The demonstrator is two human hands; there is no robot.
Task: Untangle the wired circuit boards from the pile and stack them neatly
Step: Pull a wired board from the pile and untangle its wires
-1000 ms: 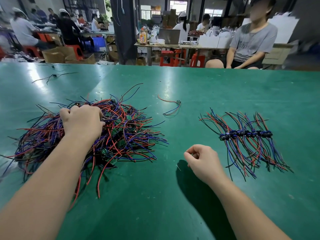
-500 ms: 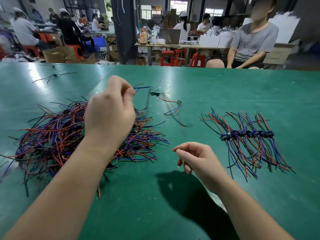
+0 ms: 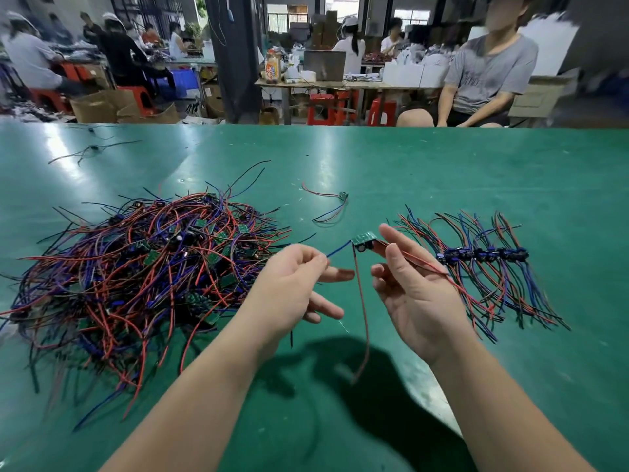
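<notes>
Left grip point(image 3: 292, 281) pinches blue lead point(image 3: 340, 250), right grip point(image 3: 415, 291) pinches red lead point(image 3: 422, 262); board point(image 3: 364, 238) suspended btwn, nr stack point(image 3: 483, 255). Risk: dangling lead point(image 3: 362, 318) may snag stack wires on placement, skewing row.

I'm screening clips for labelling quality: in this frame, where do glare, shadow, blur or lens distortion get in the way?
Head view: glare streaks the green table far left; the arms' shadow darkens it near the bottom; the red wire hanging from the held circuit board smears at its lower end; the background is soft and bowed; the pile reads mostly sharp.
</notes>
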